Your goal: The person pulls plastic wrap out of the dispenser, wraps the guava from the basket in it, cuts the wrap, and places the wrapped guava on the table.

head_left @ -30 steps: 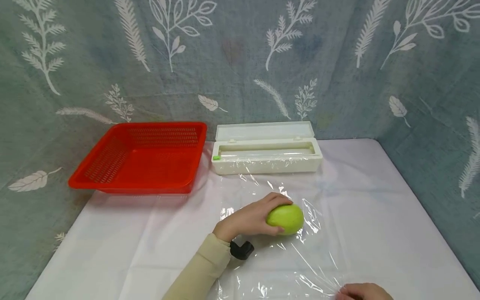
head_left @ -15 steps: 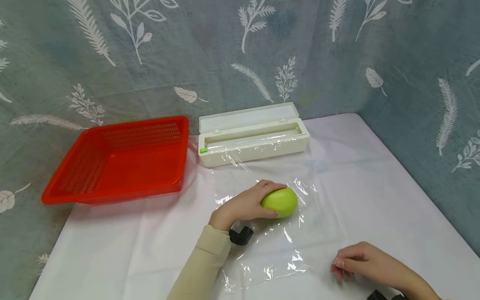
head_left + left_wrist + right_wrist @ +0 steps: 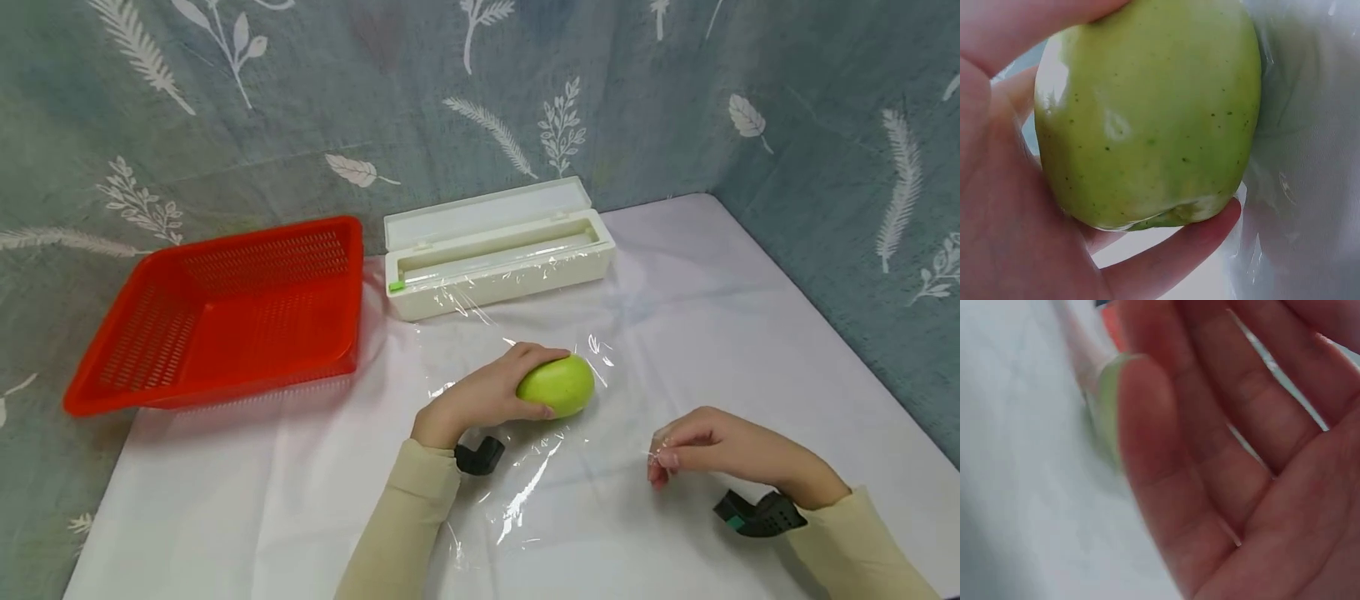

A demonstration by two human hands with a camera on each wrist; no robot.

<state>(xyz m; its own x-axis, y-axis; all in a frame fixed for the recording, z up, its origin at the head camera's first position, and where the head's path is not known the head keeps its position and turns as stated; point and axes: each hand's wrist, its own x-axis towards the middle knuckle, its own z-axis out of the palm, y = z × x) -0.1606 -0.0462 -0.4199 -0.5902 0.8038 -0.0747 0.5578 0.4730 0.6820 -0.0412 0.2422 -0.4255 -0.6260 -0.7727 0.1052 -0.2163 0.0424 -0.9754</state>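
My left hand (image 3: 487,392) grips a green apple (image 3: 557,387) from its left side, with fingers and thumb curled round it. Close up in the left wrist view, the apple (image 3: 1147,119) has small dark specks, and a fingertip presses near the hollow at its end. Clear plastic wrap (image 3: 525,492) runs under the apple and toward the front of the table, showing folds and bright glints. To the right, my right hand (image 3: 720,450) is raised, thumb against the fingers, pinching the wrap's edge; a glint of film shows at the fingertips. In the right wrist view its palm (image 3: 1260,487) blocks most of the scene.
Behind the apple stands a white plastic wrap dispenser (image 3: 502,279), lid up, with a green slider at its left end; the film comes from its front. A red basket (image 3: 210,367) sits at the back left. White cloth covers the table (image 3: 720,333), and a patterned curtain hangs behind.
My right hand has moved up and away from the front edge, bringing the wrap's edge with it, and the film has gathered into a fold. My left hand keeps its grip on the apple.
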